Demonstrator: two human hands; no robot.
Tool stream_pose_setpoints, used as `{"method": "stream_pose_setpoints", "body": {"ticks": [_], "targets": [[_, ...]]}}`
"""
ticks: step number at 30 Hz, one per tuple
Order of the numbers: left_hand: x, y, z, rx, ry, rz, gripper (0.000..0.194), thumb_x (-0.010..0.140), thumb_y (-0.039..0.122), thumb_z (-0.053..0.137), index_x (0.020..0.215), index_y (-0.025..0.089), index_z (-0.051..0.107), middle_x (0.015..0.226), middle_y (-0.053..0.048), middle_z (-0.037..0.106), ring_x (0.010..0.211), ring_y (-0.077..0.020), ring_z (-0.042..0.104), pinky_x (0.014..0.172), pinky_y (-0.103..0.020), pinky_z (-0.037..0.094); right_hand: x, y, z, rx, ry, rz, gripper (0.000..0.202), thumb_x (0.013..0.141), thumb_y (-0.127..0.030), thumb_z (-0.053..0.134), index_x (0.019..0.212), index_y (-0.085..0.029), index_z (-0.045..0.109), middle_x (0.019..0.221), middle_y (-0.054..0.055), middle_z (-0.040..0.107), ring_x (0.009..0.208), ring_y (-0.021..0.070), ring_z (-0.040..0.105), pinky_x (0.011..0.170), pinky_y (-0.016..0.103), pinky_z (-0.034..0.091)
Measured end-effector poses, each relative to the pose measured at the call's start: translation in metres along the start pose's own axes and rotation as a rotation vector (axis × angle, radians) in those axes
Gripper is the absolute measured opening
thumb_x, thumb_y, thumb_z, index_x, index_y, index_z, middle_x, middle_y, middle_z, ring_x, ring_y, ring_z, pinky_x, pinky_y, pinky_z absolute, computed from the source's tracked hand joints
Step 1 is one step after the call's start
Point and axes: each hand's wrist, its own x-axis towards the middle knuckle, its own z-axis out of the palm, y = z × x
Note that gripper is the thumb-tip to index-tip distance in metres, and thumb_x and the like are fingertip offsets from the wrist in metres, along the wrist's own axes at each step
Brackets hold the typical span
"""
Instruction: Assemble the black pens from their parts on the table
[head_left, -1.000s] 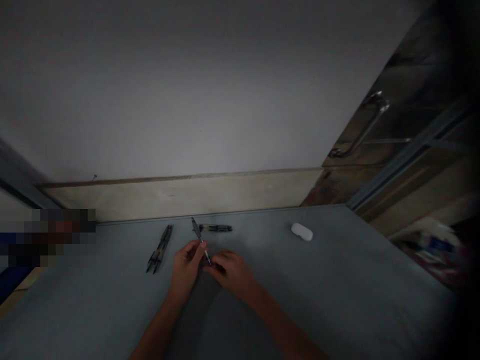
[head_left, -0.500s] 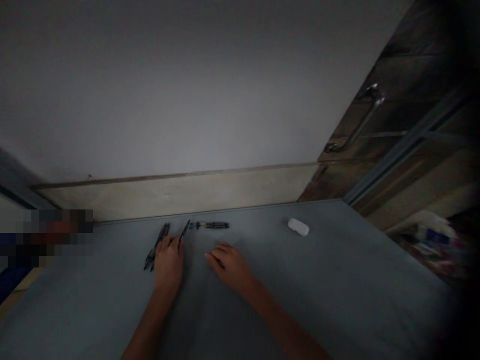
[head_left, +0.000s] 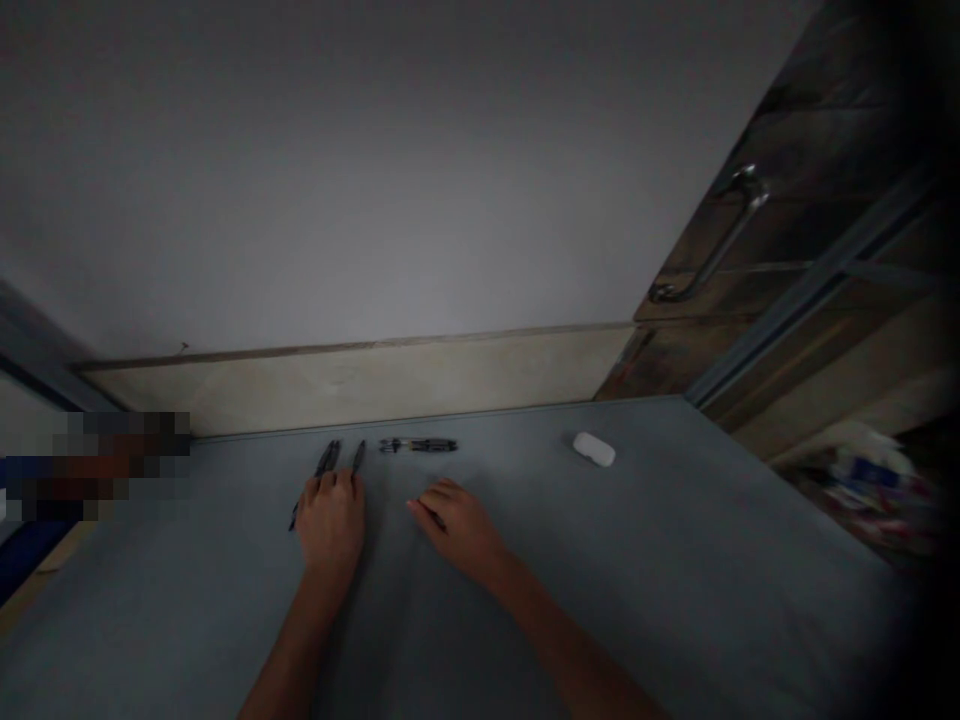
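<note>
My left hand (head_left: 331,515) is closed on a dark pen (head_left: 359,456), whose end sticks out past the fingers at the right. Lying slanted by that hand are other dark pens (head_left: 328,457), partly hidden under the fingers. Farther right, more pens (head_left: 431,445) lie side by side near the table's back edge, touched by neither hand. My right hand (head_left: 459,525) rests on the table below them, fingers curled in and thumb pointing left, and nothing shows in it. A small white rounded case (head_left: 594,449) lies to its right.
The grey-blue table (head_left: 645,600) meets a pale wall (head_left: 375,200) at the back. At the right is a brown door with a metal handle (head_left: 720,245). Bagged items (head_left: 877,485) lie beyond the right edge. A blurred-out shape (head_left: 97,470) sits at far left.
My left hand has moved slightly left with the pen, now over part of the slanted pens. The held pen stands a little left of where it was. My right hand is almost unchanged.
</note>
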Motion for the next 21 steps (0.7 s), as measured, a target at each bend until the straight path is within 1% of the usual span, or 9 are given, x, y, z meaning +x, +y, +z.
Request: {"method": "stream_pose_setpoints", "body": {"ticks": [2,6,10,13,16,21], "targets": [[0.0,-0.001,-0.001,0.006,-0.004,-0.018,0.044,0.119,0.026,0.047,0.113,0.02,0.09,0.115,-0.017,0.091,0.117,-0.0348,0.081,0.098,-0.04,0.056,0.0,0.0,0.0,0.003,0.007,-0.003,0.048,0.11,-0.04,0.07,0.065,-0.03,0.057,0.068,0.0,0.059,0.073,0.0245,0.057,0.074,0.038,0.044],[0.002,-0.005,-0.004,0.004,-0.012,-0.036,0.046,0.118,0.027,0.045,0.111,0.015,0.09,0.113,-0.018,0.091,0.117,-0.0354,0.081,0.101,-0.041,0.055,0.0,0.0,0.0,0.0,0.012,0.004,0.05,0.111,-0.046,0.071,0.065,-0.03,0.059,0.067,0.0,0.06,0.073,0.0241,0.057,0.073,0.038,0.046],[0.004,-0.007,-0.005,-0.008,-0.012,-0.048,0.05,0.118,0.027,0.041,0.108,0.013,0.089,0.113,-0.02,0.09,0.115,-0.0363,0.08,0.101,-0.043,0.053,0.0,0.002,0.0,-0.007,0.006,0.011,0.05,0.111,-0.043,0.07,0.065,-0.029,0.057,0.067,0.0,0.059,0.072,0.0239,0.056,0.074,0.037,0.046],[0.004,-0.01,-0.002,-0.013,0.002,-0.049,0.048,0.117,0.028,0.043,0.108,0.013,0.088,0.112,-0.02,0.089,0.115,-0.0373,0.077,0.1,-0.043,0.053,0.0,0.004,0.001,-0.022,-0.007,0.004,0.048,0.111,-0.041,0.069,0.066,-0.029,0.057,0.068,0.0,0.059,0.073,0.0238,0.057,0.074,0.037,0.045],[0.005,-0.013,0.003,-0.023,0.027,-0.062,0.046,0.117,0.029,0.044,0.108,0.014,0.087,0.109,-0.02,0.088,0.112,-0.0376,0.075,0.1,-0.044,0.054,-0.001,0.005,0.002,-0.016,-0.001,0.007,0.049,0.112,-0.043,0.069,0.066,-0.029,0.058,0.068,0.0,0.06,0.074,0.024,0.058,0.074,0.037,0.046],[0.006,-0.017,0.007,-0.047,0.054,-0.082,0.043,0.115,0.031,0.046,0.107,0.016,0.086,0.102,-0.019,0.086,0.106,-0.0383,0.072,0.094,-0.045,0.056,-0.001,0.004,0.001,-0.039,-0.011,0.004,0.05,0.112,-0.041,0.07,0.065,-0.029,0.058,0.066,0.0,0.06,0.073,0.0242,0.059,0.073,0.037,0.047]]}}
